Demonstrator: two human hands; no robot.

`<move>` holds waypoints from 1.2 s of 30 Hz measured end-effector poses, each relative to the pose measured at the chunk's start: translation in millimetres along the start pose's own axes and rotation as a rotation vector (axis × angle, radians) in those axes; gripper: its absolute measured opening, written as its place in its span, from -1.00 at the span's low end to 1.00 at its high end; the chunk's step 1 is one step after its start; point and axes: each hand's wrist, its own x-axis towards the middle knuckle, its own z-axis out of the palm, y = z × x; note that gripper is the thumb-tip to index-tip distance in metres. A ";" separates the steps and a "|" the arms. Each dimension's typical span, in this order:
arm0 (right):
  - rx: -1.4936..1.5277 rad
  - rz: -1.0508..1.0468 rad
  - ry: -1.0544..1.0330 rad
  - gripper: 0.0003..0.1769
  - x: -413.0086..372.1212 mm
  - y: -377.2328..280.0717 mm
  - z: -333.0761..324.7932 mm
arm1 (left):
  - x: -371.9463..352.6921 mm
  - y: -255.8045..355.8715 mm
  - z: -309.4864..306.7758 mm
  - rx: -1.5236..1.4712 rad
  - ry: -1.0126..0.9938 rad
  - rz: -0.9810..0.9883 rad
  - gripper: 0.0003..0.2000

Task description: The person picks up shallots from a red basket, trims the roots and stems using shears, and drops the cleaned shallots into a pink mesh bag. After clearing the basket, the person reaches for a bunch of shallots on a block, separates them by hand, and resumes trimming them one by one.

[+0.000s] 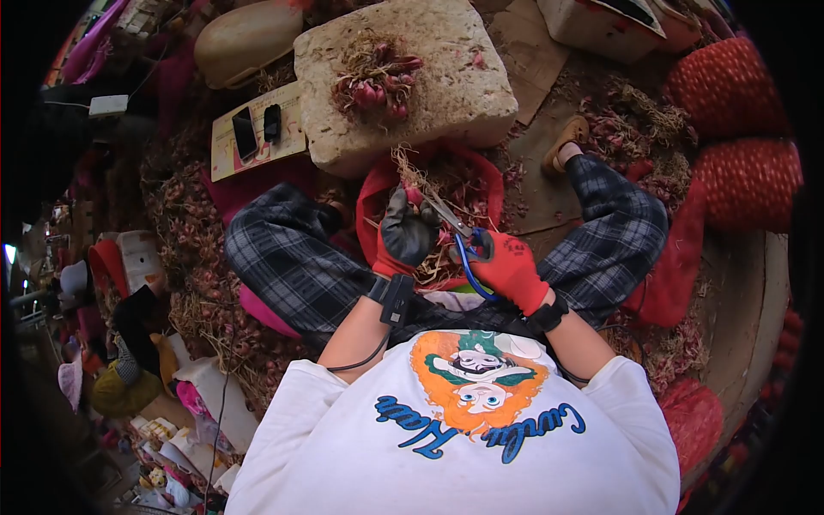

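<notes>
My left hand (407, 233), in a black and red glove, is closed around a red shallot (414, 195) with dry roots or stalks sticking up from it. In my right hand (505, 264), also in a red glove, are blue-handled scissors (464, 243). Their metal blades point up and left, close beside the shallot's dry strands. Both hands are over a red-rimmed basket (493, 178) between my legs, which has shallots and dry trimmings in it. Just beyond, a bunch of shallots (374, 86) lies on a pale foam block (446, 64).
Left of the block, a phone (245, 134) and a small black device (272, 124) rest on a yellow board (221, 158). Loose shallots (193, 227) cover the floor at left. Full red mesh sacks (730, 86) stand at right. A foam box (605, 26) is at the top.
</notes>
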 end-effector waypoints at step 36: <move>-0.214 -0.182 -0.008 -0.27 11.3 26.0 15.2 | -10.0 0.4 16.3 1.157 0.288 0.064 -0.51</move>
